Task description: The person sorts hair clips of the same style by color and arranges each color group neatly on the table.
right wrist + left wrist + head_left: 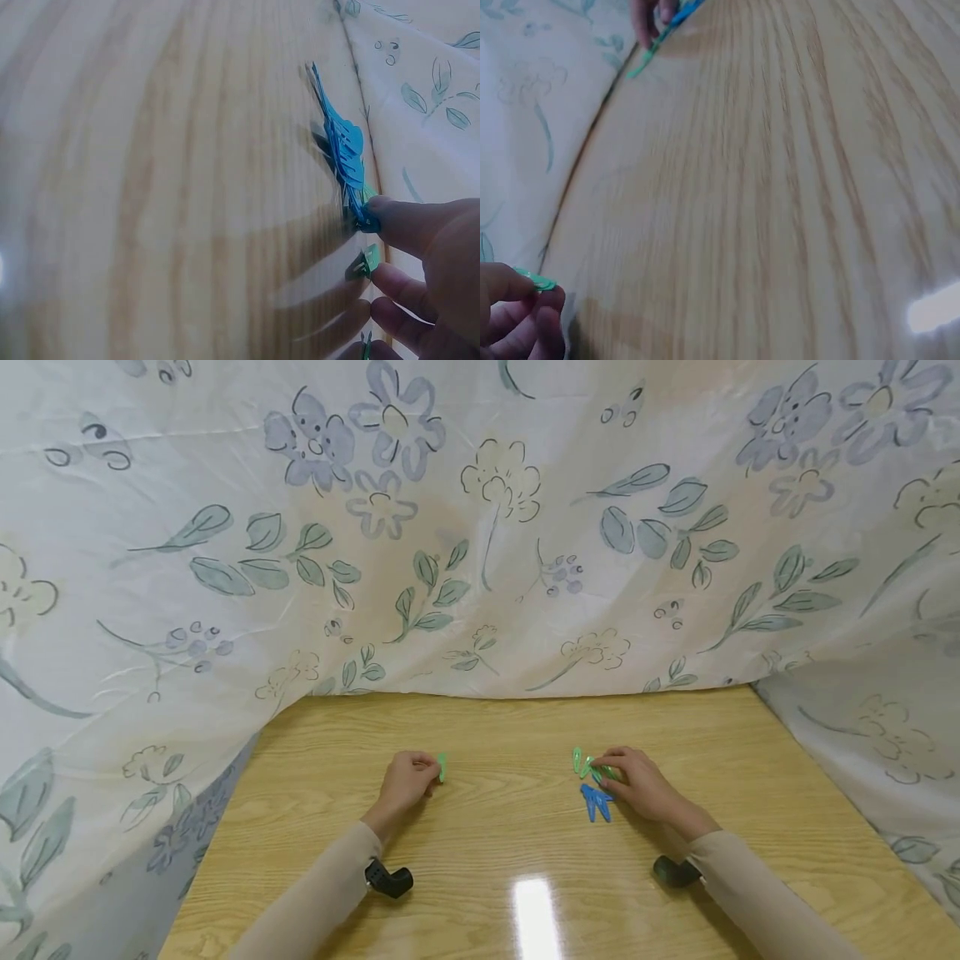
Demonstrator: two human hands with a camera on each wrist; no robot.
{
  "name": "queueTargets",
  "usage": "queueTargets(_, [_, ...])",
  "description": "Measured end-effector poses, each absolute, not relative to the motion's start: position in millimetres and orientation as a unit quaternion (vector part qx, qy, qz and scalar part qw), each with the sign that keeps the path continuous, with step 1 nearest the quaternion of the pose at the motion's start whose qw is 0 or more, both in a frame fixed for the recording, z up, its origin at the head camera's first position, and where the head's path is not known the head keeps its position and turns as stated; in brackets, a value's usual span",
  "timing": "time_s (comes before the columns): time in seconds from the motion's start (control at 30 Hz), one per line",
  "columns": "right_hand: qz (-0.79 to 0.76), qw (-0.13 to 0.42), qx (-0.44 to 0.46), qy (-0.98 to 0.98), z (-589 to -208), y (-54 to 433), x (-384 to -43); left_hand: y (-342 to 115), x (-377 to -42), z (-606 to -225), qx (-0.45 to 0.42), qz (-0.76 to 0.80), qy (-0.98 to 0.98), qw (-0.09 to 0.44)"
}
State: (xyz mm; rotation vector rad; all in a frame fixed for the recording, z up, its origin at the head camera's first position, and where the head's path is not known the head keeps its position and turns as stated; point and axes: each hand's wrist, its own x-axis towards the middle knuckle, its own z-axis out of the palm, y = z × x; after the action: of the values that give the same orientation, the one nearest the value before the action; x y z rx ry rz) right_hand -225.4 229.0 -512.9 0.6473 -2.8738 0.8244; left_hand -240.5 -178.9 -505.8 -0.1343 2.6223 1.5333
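My left hand [407, 782] pinches a green snap hair clip [442, 767] between thumb and fingers, on the left part of the table. In the left wrist view that green clip [541, 281] sticks out past the fingertips. Further right, my right hand [640, 783] reaches over a loose group of green hair clips [577, 760], partly hidden by its fingers. Just below them lies a cluster of blue hair clips [596, 802]. In the right wrist view, the thumb touches the end of the blue clips [346, 154], while a fingertip meets a green clip [370, 261]; thumb and fingers are spread apart.
The clips lie on a wood-grain table [495, 827]. A floral curtain [480, 568] hangs along the table's back edge and both sides. Black wrist cameras [390, 879] sit on both sleeves. Light glares off the table's front.
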Motion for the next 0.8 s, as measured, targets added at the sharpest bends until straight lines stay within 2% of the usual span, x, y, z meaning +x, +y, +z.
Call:
queueTargets(0.27, [0.274, 0.037, 0.209, -0.938, -513.4, 230.6, -225.6, -186.6, -237.3, -508.2, -0.042, 0.422, 0.905, 0.022])
queueTargets(0.6, [0.271, 0.041, 0.21, -0.938, -515.0, 232.1, -226.7, -187.6, -236.6, -507.3, -0.064, 0.381, 0.922, 0.021])
queueTargets(0.8, [0.273, 0.039, 0.211, -0.938, -515.1, 232.3, -226.7, -191.4, -238.1, -509.9, -0.023, 0.389, 0.921, 0.005])
